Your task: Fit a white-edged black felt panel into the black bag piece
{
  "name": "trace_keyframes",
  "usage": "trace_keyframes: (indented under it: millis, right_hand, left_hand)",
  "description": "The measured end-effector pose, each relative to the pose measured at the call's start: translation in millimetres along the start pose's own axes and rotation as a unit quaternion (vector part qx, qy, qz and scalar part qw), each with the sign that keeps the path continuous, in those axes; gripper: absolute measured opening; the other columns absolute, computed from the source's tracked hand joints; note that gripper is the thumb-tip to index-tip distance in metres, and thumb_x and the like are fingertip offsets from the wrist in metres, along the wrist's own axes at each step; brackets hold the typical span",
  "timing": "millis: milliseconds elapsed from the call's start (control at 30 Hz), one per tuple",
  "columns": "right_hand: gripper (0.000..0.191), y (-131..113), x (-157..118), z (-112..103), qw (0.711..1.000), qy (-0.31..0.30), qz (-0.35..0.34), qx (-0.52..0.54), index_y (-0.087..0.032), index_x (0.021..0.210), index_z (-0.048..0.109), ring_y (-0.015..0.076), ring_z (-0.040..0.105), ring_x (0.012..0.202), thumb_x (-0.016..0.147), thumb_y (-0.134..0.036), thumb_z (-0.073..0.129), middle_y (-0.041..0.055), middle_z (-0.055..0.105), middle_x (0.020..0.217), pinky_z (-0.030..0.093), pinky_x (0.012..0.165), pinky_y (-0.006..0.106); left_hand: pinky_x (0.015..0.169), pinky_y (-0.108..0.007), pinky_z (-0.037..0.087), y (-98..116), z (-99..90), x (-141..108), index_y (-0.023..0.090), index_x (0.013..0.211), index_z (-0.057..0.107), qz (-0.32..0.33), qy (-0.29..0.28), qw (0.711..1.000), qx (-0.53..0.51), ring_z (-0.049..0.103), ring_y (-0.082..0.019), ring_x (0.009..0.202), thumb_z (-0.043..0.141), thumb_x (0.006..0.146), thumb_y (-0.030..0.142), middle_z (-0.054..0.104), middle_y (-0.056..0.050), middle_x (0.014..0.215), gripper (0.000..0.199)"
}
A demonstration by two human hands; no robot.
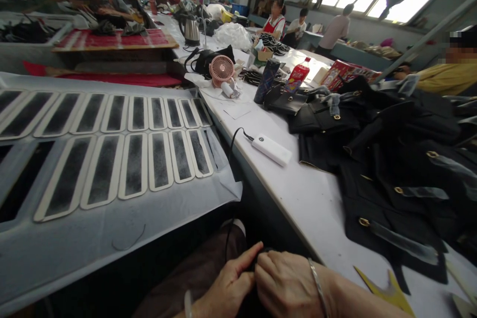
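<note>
Low at the bottom centre, over my lap, my left hand (229,285) and my right hand (285,280) are close together. Dark material (248,303) shows between them, and both hands' fingers close on it. The left thumb or finger points up along its edge, while the right fingers are curled over it. Most of the dark piece is hidden by the hands and the shadow. A bracelet is on the right wrist and a pale bangle on the left.
Framed dark strips lie in rows on the grey-covered table (93,248) at left. On the white table (313,213) are a white power bank (272,149), pink fan (222,70), red bottle (297,75), yellow piece (387,290) and black bag parts (391,198). People sit farther back.
</note>
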State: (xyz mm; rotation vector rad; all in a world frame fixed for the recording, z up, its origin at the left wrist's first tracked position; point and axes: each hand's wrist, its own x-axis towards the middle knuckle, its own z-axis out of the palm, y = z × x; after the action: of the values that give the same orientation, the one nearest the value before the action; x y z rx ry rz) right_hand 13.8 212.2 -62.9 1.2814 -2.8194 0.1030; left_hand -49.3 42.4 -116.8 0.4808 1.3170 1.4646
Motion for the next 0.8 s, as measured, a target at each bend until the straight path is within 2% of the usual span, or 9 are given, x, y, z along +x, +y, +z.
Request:
trace_keyframes:
  millis: [100,233,367,433,567,667,800]
  right_hand:
    - [0.013,1,-2,-2,1.0,-0.011,0.017,0.008,-0.015,0.068,0.056,0.0164,0.045,0.056,0.08,-0.016,0.052,0.0034,0.048,0.066,0.029,0.045,0.032]
    - [0.021,2,-6,-2,0.999,-0.004,0.036,0.028,-0.014,0.072,0.058,0.0166,0.046,0.058,0.085,-0.011,0.042,0.0049,0.05,0.07,0.035,0.048,0.031]
    - [0.037,3,-8,1,0.996,0.076,0.033,0.046,-0.014,0.068,0.056,0.017,0.043,0.059,0.092,-0.011,0.029,0.0051,0.047,0.067,0.036,0.049,0.031]
    - [0.041,3,-10,3,0.992,0.11,0.032,0.055,-0.012,0.071,0.058,0.0174,0.043,0.062,0.094,-0.011,0.024,0.0062,0.049,0.069,0.038,0.052,0.031]
    - [0.041,2,-15,10,0.987,0.124,0.04,0.089,-0.007,0.087,0.062,0.0185,0.045,0.066,0.097,-0.013,0.023,0.008,0.053,0.074,0.042,0.058,0.031]
    - [0.039,1,-17,16,0.982,0.139,0.052,0.119,-0.007,0.091,0.061,0.0189,0.044,0.068,0.098,-0.015,0.024,0.0086,0.055,0.076,0.043,0.06,0.032]
    - [0.04,1,-16,18,0.975,0.145,0.073,0.15,-0.008,0.089,0.06,0.0181,0.043,0.068,0.099,-0.016,0.022,0.0077,0.054,0.075,0.042,0.06,0.031]
  left_hand:
    - [0.114,-0.036,0.029,4,0.9,-1,0.012,0.145,0.037,0.002,-0.012,1.0,0.003,0.045,-0.024,0.132,0.046,0.083,0.023,0.053,-0.006,0.141,0.063]
    - [0.115,-0.038,0.028,2,-1.4,-2,0.012,0.145,0.037,-0.008,-0.015,1.0,0.002,0.044,-0.025,0.133,0.044,0.085,0.022,0.054,-0.005,0.139,0.062]
    - [0.117,-0.038,0.025,-14,-7.4,-3,0.018,0.147,0.035,0.076,-0.036,0.995,0.051,0.038,-0.026,0.138,0.045,0.09,0.025,0.04,-0.002,0.15,0.057]
    - [0.116,-0.039,0.027,-18,-8.5,-3,0.021,0.147,0.034,0.102,-0.042,0.991,0.076,0.041,-0.026,0.136,0.044,0.092,0.025,0.041,-0.002,0.15,0.056]
    - [0.113,-0.038,0.033,-11,-2.6,-4,0.019,0.145,0.039,0.063,-0.015,0.996,0.061,0.047,-0.024,0.13,0.038,0.089,0.018,0.051,-0.002,0.143,0.055]
    - [0.111,-0.036,0.035,-3,5.4,-2,0.013,0.142,0.044,0.023,0.022,0.999,0.042,0.049,-0.023,0.128,0.04,0.083,0.015,0.053,-0.004,0.141,0.059]
    - [0.116,-0.033,0.028,-3,12.3,0,0.011,0.142,0.043,0.015,0.052,0.997,0.061,0.041,-0.022,0.136,0.041,0.083,0.018,0.048,-0.004,0.145,0.06]
